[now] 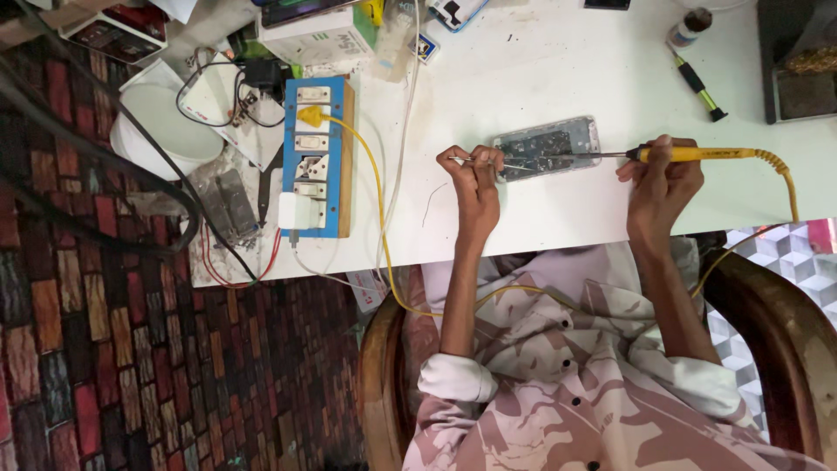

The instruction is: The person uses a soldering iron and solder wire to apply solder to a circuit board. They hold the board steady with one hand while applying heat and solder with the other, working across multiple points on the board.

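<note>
Looking down from the head camera, the opened silver phone with its bare circuit board (547,146) is lying flat on the white worktable (540,61), just beyond both hands and between them, its long axis running left to right across the picture, parallel to the table's near edge. The left hand (475,179) is sitting at the phone's left end, fingers curled tight and pinching what looks like a thin metal tweezer or wire (497,160) whose tip is reaching onto the board; it is the nearer hand, practically touching the casing. The right hand (661,174) is closing firmly around the yellow-handled soldering iron (697,154), which is lying almost level along the same axis, its dark metal tip (602,156) poking in over the phone's right end. The iron's yellow cord (789,187) is looping off the table edge and trailing across the person's patterned pink shirt (575,366) up to the blue wooden switchboard with white sockets (316,157), well apart to the left. A white round bowl (166,126) is sitting further left, beside tangled wires. A green-handled small screwdriver (697,87) and a small dark-capped bottle (689,26) are resting beyond the right hand, well clear. Nothing is standing between the two tools and the board.
</note>
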